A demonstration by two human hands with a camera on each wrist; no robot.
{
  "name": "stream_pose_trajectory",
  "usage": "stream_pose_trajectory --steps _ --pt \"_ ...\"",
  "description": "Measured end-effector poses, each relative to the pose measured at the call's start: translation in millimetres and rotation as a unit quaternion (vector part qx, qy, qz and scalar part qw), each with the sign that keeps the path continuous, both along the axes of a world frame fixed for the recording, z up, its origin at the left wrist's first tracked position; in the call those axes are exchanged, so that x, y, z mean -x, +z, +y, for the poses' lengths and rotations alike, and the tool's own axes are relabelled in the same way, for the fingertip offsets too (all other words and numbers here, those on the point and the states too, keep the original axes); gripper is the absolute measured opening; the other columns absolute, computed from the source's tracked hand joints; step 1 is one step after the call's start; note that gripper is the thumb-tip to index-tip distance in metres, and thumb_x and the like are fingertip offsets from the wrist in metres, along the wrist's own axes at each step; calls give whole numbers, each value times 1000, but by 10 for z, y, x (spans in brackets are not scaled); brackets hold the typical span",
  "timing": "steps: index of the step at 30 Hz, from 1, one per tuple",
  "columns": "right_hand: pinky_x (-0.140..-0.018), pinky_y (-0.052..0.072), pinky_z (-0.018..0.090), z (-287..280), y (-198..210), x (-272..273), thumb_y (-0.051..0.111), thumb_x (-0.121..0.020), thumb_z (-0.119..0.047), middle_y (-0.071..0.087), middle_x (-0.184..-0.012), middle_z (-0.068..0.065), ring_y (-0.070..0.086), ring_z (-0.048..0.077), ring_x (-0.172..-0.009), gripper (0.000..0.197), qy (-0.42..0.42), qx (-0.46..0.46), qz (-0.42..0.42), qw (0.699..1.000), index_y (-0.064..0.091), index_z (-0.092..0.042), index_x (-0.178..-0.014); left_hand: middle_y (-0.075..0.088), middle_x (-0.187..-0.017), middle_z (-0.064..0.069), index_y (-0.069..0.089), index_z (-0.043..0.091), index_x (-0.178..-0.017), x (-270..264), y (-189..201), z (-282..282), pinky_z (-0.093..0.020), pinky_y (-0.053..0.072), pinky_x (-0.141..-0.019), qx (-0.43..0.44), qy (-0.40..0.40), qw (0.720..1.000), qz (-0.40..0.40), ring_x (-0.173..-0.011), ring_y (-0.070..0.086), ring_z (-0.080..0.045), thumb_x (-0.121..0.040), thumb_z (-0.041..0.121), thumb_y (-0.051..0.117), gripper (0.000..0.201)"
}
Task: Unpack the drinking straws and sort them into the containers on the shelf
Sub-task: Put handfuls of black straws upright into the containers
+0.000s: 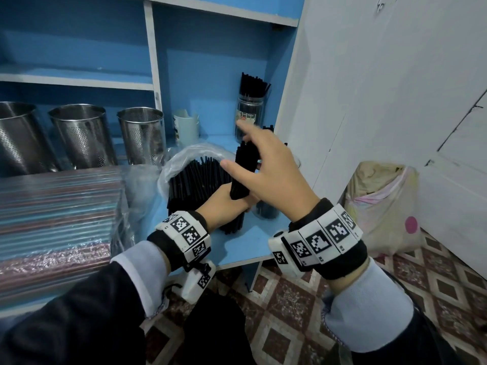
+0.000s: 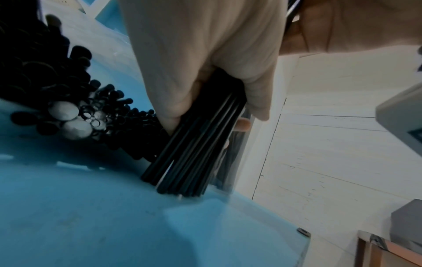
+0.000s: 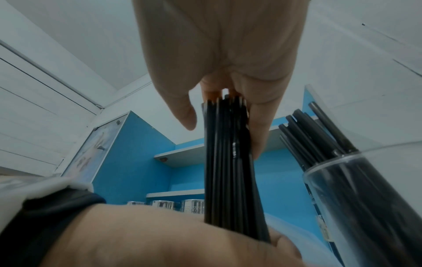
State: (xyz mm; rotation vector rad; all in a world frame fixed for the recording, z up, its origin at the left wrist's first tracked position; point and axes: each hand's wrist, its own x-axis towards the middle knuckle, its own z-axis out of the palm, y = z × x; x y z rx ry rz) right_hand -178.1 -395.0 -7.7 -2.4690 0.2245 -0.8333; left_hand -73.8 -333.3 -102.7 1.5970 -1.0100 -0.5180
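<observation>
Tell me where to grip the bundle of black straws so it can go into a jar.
Grip the bundle of black straws around its middle, coming from the right side. It stands nearly upright with its lower ends on the blue shelf; the left hand already holds its lower part, and the right hand sits at the top, leaving mid-length free.

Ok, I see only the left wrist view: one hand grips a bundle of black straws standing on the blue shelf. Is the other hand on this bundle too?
Observer: Yes. In the head view the right hand touches the top of the bundle, thumb and forefinger spread away from it.
Operator: Is any container already holding straws?
Observer: A glass jar at the back of the shelf holds black straws upright.
Operator: And other containers?
Observer: Three perforated steel holders stand to the left; no straws stick out of them.
</observation>
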Motion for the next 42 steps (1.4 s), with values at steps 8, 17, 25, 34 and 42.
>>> stream_pose_trajectory --steps 8,17,25,34,42 --pt "-84 43 9 -122 74 237 88 -69 -31 53 -101 -10 55 -4 -96 43 85 -136 14 987 69 -21 -106 59 -88 22 55 33 -94 107 355 42 -8 43 -75 51 -66 984 -156 -83 52 23 -88 26 60 11" --pt "-44 38 15 -590 438 235 72 -81 -19 60 -58 -9 53 3 -51 15 27 -219 -163 962 65 -12 -70 48 -128 4 37 30 -133 179 400 -306 -17 38 -102 203 130 965 -101 -122 47 -6 -62 48 87 89" --pt "-41 32 18 -1189 660 169 71 -74 -22 58 -68 5 52 10 -55 28 -46 -268 -194 943 63 3 -80 42 -133 15 8 26 -155 -108 331 -726 -5 39 -91 59 -11 998 -2 -118 47 6 -66 23 91 122" --pt "-57 48 25 -1353 442 -92 75 -78 -28 65 -69 7 61 9 -63 31 -80 -177 -19 981 64 1 -75 65 -118 20 54 30 -131 -231 273 -739 -6 42 -92 43 -4 998 -46 -110 57 12 -64 31 92 77" --pt "-100 36 32 -1128 52 -200 72 -78 -52 41 -116 -3 36 19 -114 57 -116 26 -28 992 48 -26 -123 66 -119 19 54 31 -128 -219 242 -739 -24 48 -99 40 -7 999 -32 -112 59 7 -64 36 91 74"
